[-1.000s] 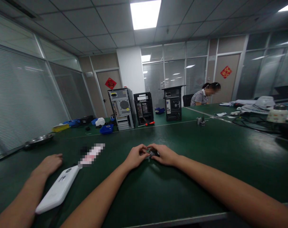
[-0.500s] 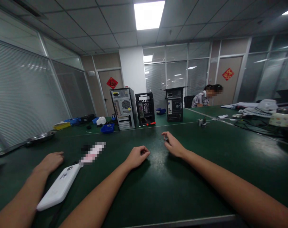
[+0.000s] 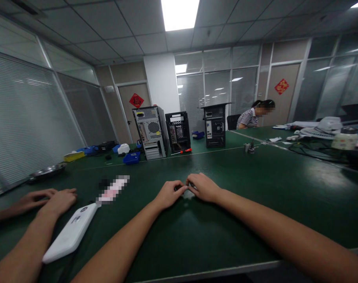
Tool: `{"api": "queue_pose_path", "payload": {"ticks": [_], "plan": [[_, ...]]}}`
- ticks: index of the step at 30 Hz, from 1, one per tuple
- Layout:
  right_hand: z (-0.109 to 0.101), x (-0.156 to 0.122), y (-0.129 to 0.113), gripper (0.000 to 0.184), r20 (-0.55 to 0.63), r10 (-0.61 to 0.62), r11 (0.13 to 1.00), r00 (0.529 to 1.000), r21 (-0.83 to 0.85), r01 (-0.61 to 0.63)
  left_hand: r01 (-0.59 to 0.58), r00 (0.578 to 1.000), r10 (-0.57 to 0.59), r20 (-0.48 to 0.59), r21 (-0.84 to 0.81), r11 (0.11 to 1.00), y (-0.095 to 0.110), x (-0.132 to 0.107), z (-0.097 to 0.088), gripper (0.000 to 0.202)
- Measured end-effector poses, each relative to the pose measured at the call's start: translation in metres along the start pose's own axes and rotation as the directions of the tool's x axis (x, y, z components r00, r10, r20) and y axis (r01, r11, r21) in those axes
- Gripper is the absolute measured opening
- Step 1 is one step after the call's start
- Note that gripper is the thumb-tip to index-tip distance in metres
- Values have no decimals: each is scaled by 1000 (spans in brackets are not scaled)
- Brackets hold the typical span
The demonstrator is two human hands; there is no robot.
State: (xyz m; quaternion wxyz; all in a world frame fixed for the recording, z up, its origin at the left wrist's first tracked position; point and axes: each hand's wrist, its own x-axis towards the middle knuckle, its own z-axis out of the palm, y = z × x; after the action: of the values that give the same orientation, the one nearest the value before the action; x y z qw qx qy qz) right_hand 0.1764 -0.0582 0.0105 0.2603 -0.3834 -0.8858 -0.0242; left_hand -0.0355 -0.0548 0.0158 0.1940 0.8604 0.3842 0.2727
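One green table (image 3: 261,204) spans the lower half. Three computer cases (image 3: 183,133) stand across upper centre. One white device (image 3: 71,234) lies lower left, beside two hands of someone else (image 3: 59,199). At centre, the left hand (image 3: 169,194) and right hand (image 3: 203,187) curl together; any small piece between their fingertips is hidden, so I cannot tell their grip.

A bare left forearm (image 3: 122,247) and bare right forearm (image 3: 279,232) slant inward from below. The left hand (image 3: 168,195) and right hand (image 3: 205,188) face each other near centre, fingers curled, fingertips almost meeting; whether they pinch anything is unclear.
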Motion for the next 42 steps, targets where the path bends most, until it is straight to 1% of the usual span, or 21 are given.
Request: {"api": "queue_pose_path", "payload": {"ticks": [2,3,5,6,8,11,12,13,16,18,21,26,28,31,32,33,35,37,40,42], "plan": [[-4,0,20,17,-34,63,998,997,6,-63,3,1000,-3,-3,-4,1000,0,0,0,41],[-6,0,32,19,-55,113,994,992,7,-113,8,1000,-8,-2,-3,1000,-1,0,0,41],[-13,-4,63,23,-97,243,970,965,5,-243,19,1000,-19,3,-10,1000,-3,0,0,39],[-17,-7,79,24,-115,319,947,941,2,-321,22,1000,-22,2,-18,1000,-4,0,0,38],[-27,-19,114,26,-158,452,889,878,0,-458,22,1000,-22,0,-32,999,-7,0,0,37],[-43,-46,161,28,-227,626,772,746,47,-634,22,1000,-22,0,-38,999,-10,0,0,37],[-48,-56,175,29,-238,671,733,702,71,-676,22,1000,-22,2,-37,999,-11,0,0,36],[-53,-66,187,29,-238,703,704,670,95,-704,22,1000,-22,2,-36,999,-11,0,0,36],[-59,-90,216,28,-247,758,646,604,155,-748,24,1000,-23,4,-35,999,-9,-1,-1,35],[-59,-99,228,29,-250,780,619,574,177,-765,28,1000,-27,7,-35,999,-8,-2,-1,34],[-56,-103,241,31,-253,798,595,547,185,-782,40,999,-40,12,-36,999,-6,-1,-2,34],[-58,-105,247,31,-279,817,560,505,175,-810,35,999,-34,22,-46,998,-10,0,0,36],[-65,-105,244,34,-337,805,563,488,176,-808,32,999,-31,23,-49,998,-13,1,1,36],[-84,-104,235,38,-492,748,595,445,202,-778,35,999,-34,21,-49,998,-14,1,2,35],[-92,-104,232,38,-530,726,613,438,210,-761,36,999,-35,22,-51,998,-14,1,1,35],[-99,-104,229,37,-550,707,633,444,214,-743,36,999,-35,25,-55,998,-13,1,1,34],[-112,-106,225,36,-554,680,674,480,213,-708,36,999,-35,29,-59,998,-11,0,0,34],[-120,-110,224,36,-541,667,689,513,184,-701,36,999,-34,29,-56,998,-10,0,0,34],[-121,-117,228,34,-495,664,671,561,64,-739,37,999,-36,32,-47,998,-9,1,0,34],[-116,-121,232,33,-432,681,649,591,-16,-760,42,999,-40,33,-46,998,-9,1,0,33]]}}
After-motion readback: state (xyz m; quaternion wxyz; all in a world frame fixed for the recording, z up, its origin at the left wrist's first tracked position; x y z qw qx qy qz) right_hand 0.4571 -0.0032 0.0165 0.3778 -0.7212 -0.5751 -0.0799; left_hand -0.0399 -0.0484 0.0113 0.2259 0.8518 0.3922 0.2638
